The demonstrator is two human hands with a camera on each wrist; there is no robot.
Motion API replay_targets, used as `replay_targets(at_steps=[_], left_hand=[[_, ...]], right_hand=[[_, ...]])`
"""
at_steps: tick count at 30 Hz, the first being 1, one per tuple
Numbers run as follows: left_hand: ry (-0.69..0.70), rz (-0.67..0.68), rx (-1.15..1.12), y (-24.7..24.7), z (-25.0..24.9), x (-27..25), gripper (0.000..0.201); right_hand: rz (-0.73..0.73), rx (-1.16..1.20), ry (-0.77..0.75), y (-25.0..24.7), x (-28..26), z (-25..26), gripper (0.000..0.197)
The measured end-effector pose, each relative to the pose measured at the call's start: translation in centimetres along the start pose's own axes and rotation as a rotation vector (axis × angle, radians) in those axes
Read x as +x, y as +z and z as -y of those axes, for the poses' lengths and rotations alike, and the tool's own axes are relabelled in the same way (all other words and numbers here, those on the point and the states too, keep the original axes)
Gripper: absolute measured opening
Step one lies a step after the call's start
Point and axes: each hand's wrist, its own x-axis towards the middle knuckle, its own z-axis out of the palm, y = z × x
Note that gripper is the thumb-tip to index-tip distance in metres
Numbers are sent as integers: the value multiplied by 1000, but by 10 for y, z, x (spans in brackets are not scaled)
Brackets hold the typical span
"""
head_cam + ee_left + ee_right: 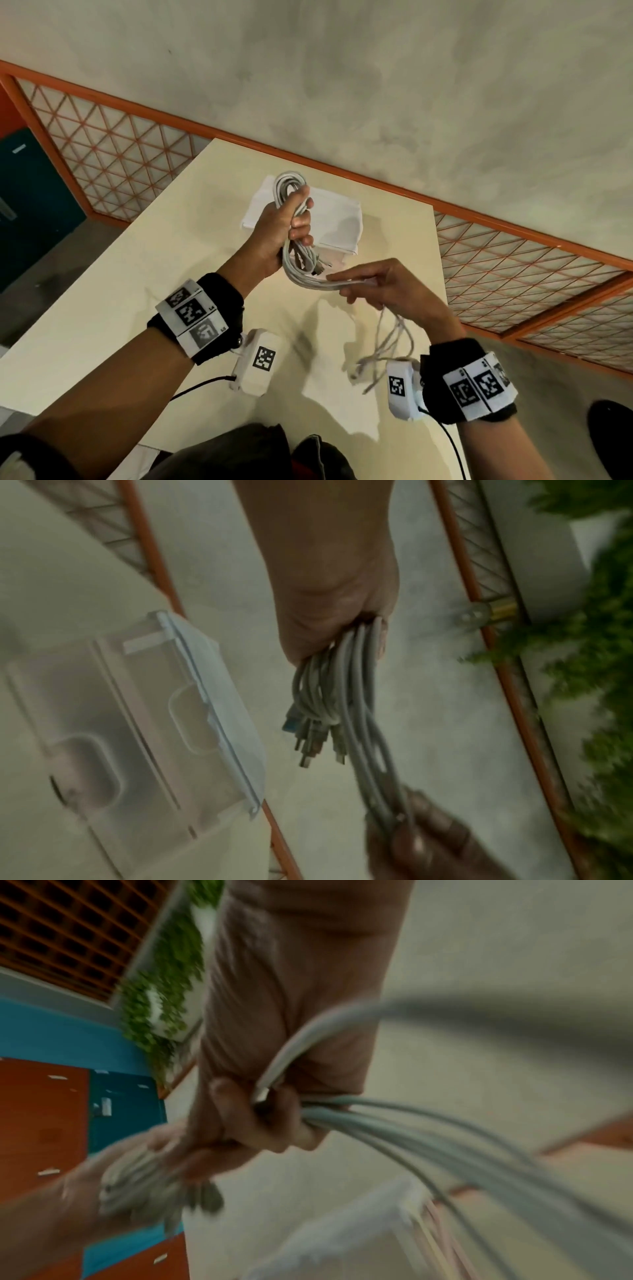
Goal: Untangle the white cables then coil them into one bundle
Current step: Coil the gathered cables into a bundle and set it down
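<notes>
A: So, where are the white cables [297, 226] now?

B: They are above the table [137, 260], not lying on it. The left hand [281, 228] grips the coiled part, with fingers and thumb curled round the loops. The coil stands almost upright, its top loop above the fist, and several plugs [308, 739] hang out below the fist.

A: And the right hand [387, 286]?

B: It is just beside the coil, lower and nearer to the person. It pinches the strands that leave the bottom of the coil. Behind this hand the free tails [387, 339] drop down toward the table edge, close to the right wrist camera.

A: Which relation decides the next move?

B: I think it is this one: the coil's long axis goes up and away from the person, while the loose strands run sideways from its lower end to the right hand. The right hand is the one that holds the free length, so I judge it must carry these strands up and over the coil, along that axis.

A: What else is near the coil?

B: A white box [339, 219] lies on the table behind the coil.
</notes>
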Motion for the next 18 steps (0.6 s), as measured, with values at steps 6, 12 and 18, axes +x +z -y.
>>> replay_targets(at_steps=[6, 12, 18], left_hand=[[-10, 9, 208, 7, 2, -7, 27], [19, 62, 287, 17, 4, -12, 27], [57, 66, 232, 12, -2, -10, 27]], right_hand=[[-218, -240, -131, -10, 3, 33, 21], [-153, -510, -189, 0, 11, 49, 20], [-26, -448, -41, -6, 11, 54, 32]])
